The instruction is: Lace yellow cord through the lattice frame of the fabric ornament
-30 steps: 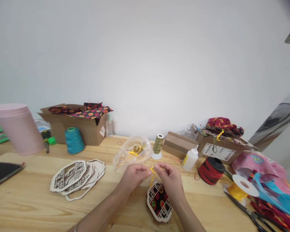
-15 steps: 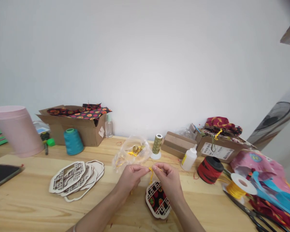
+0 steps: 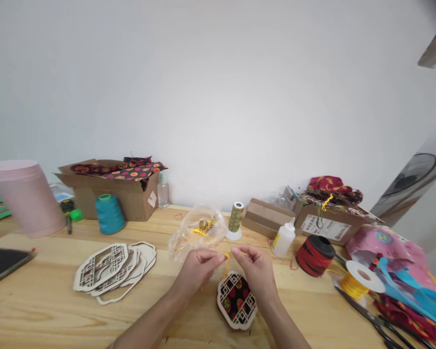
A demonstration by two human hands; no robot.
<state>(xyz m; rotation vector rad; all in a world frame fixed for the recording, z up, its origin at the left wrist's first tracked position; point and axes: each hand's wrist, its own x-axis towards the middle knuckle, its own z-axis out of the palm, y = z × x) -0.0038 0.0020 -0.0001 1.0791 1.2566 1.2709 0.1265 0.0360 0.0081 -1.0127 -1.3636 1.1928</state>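
Both hands pinch a yellow cord point(image 3: 227, 261) just above a wooden lattice ornament. My left hand point(image 3: 199, 269) is closed, thumb and forefinger on the cord near its knot or loop. My right hand point(image 3: 255, 267) is closed on the cord too, a short way to the right; its fingers partly hide the strand. Below them hangs or rests the ornament point(image 3: 236, 301), a scalloped wooden frame over black fabric with red and green round patterns. The cord runs down to the ornament's top edge. Whether the ornament touches the table I cannot tell.
Left lie stacked wooden lattice frames point(image 3: 101, 269) and a phone point(image 3: 5, 264). Behind the hands are a plastic bag of bells and cord point(image 3: 199, 228), a green thread spool point(image 3: 236, 217) and a glue bottle point(image 3: 284, 238). Right are a yellow cord spool point(image 3: 356, 283) and scissors point(image 3: 370, 317).
The hands still pinch the cord and have shifted slightly. The right hand has moved a little away from the left, and more of the ornament now shows beside it.
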